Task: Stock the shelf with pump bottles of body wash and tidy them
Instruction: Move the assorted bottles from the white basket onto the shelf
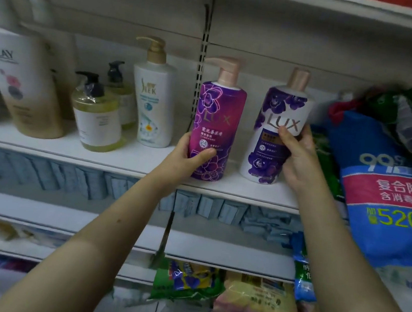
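Bottles in both hands: left hand (194, 157) grips the purple bottle (218, 121), right hand (299, 163) wraps the white-and-purple bottle (270, 148), both roughly upright near the front edge of the shelf (110, 157), slightly apart. Placing step, I'd say; next, square them, labels forward. Right bottle's spout is hidden; bags (392, 185) at the right edge are blurred.

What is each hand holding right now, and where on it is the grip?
The left hand grips the purple Lux bottle around its lower body; the right hand grips the white Lux bottle at mid-body.
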`<state>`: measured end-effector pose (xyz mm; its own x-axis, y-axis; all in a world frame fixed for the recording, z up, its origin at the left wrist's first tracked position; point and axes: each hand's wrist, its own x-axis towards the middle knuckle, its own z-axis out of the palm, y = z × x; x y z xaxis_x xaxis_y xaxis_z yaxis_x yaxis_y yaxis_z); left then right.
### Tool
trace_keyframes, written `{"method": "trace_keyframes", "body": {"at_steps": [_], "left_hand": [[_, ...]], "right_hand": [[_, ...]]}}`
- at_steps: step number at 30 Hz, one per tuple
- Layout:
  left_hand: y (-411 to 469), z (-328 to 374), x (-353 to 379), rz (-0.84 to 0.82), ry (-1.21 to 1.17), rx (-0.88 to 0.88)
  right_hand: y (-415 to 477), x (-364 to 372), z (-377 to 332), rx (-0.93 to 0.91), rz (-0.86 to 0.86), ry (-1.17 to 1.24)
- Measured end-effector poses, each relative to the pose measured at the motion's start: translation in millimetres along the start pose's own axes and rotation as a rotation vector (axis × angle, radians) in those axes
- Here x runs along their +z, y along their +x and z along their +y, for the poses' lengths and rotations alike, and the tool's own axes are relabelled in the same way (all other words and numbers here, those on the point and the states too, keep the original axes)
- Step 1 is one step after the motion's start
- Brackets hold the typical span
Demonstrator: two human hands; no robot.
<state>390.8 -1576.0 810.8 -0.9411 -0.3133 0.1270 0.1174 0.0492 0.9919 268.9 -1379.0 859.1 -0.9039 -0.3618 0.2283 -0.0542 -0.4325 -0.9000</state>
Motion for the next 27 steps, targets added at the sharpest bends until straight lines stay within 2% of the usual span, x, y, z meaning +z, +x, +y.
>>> {"method": "trace_keyframes", "body": {"at_steps": [11,13,17,27], "left_hand": [[1.7,1.4,-0.3,0.008,0.089,0.014],[1.0,2.2,-0.6,0.002,0.092,0.012],[0.6,2.0,-0.8,-0.013,0.098,0.006],[1.3,1.1,-1.3,-0.020,0.095,-0.001]], "right_hand": [[50.0,-2.8,14.3,0.042,-0.036,-0.071],[49.0,-7.4,18.7,0.064,-0.035,-0.175],[35.8,-23.5,36.2,0.039,-0.041,-0.560],[71.2,-21.9,47.5,-0.041,-0.045,-0.703]]}}
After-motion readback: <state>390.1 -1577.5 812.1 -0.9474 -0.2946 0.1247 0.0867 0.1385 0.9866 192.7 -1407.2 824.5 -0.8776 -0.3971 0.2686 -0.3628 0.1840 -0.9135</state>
